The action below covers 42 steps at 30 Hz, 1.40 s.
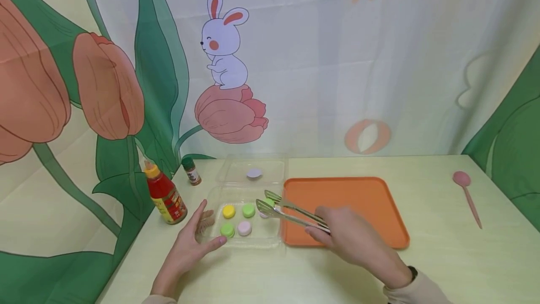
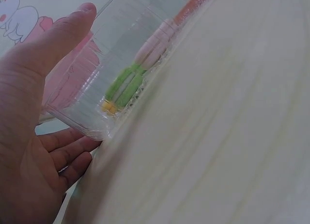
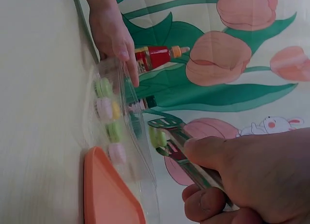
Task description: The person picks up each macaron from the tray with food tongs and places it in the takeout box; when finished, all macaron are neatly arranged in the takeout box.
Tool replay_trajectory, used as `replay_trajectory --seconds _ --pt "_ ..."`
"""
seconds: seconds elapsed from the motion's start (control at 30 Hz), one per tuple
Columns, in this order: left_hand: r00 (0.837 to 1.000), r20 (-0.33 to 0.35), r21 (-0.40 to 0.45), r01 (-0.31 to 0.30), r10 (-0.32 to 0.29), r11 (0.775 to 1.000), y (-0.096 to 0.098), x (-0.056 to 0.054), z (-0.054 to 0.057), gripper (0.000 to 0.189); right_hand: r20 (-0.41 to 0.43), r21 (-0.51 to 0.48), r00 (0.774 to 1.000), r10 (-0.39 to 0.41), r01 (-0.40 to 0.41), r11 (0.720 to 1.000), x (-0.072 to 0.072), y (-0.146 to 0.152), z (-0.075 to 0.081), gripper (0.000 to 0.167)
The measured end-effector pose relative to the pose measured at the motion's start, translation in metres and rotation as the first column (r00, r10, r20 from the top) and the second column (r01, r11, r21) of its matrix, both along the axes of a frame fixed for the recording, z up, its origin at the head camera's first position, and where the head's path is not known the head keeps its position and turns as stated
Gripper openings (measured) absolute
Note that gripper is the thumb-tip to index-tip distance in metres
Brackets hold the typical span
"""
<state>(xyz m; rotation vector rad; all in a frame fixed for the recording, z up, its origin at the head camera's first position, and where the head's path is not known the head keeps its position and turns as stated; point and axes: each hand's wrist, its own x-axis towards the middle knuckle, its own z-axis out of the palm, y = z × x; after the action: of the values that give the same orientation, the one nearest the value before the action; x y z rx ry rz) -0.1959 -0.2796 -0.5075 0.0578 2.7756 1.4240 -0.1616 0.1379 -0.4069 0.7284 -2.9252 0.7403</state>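
My right hand [image 1: 348, 236] grips metal tongs [image 1: 301, 217], whose tips pinch a green macaron [image 3: 157, 136] above the right part of a clear plastic box [image 1: 263, 243]. Inside the box lie a yellow macaron [image 1: 228, 211], two green macarons [image 1: 248, 209] and a pink macaron [image 1: 244, 228]; a pale one is partly hidden under the tongs. My left hand [image 1: 190, 243] rests at the box's left end, its thumb and fingers spread around the front corner. The left wrist view shows the fingers fairly straight beside the box wall.
The box's clear lid [image 1: 232, 171] is folded back, with a pale oval spot [image 1: 254, 173] on it. An orange tray [image 1: 341, 191] adjoins the box on the right. A red sauce bottle [image 1: 166, 196] and small spice jar [image 1: 191, 172] stand left; a pink spoon [image 1: 466, 189] lies far right.
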Motion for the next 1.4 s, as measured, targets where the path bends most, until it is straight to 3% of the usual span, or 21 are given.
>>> replay_trajectory --seconds 0.27,0.53,0.77,0.97,1.4 --pt "1.0 -0.003 -0.023 0.0 0.0 1.0 -0.001 0.001 0.002 0.123 0.042 0.026 0.995 0.09 -0.091 0.996 0.004 -0.016 0.008 0.031" --pt "1.0 -0.002 -0.019 0.001 -0.001 1.0 -0.001 0.001 0.002 0.123 0.019 0.156 0.996 0.088 -0.09 0.984 0.002 -0.037 0.022 0.037" --pt "1.0 0.012 -0.003 -0.004 0.004 1.0 0.001 0.0 0.001 0.122 0.057 0.236 0.998 0.04 -0.053 0.97 -0.001 -0.056 0.033 0.052" --pt "1.0 0.011 0.004 -0.002 0.002 1.0 0.002 -0.001 0.001 0.122 0.018 0.246 1.0 0.022 -0.025 0.969 0.0 -0.062 0.034 0.065" --pt "1.0 0.009 -0.006 -0.005 0.005 1.0 0.0 -0.001 0.001 0.122 0.03 0.256 0.999 0.026 -0.033 0.966 -0.001 -0.064 0.035 0.063"
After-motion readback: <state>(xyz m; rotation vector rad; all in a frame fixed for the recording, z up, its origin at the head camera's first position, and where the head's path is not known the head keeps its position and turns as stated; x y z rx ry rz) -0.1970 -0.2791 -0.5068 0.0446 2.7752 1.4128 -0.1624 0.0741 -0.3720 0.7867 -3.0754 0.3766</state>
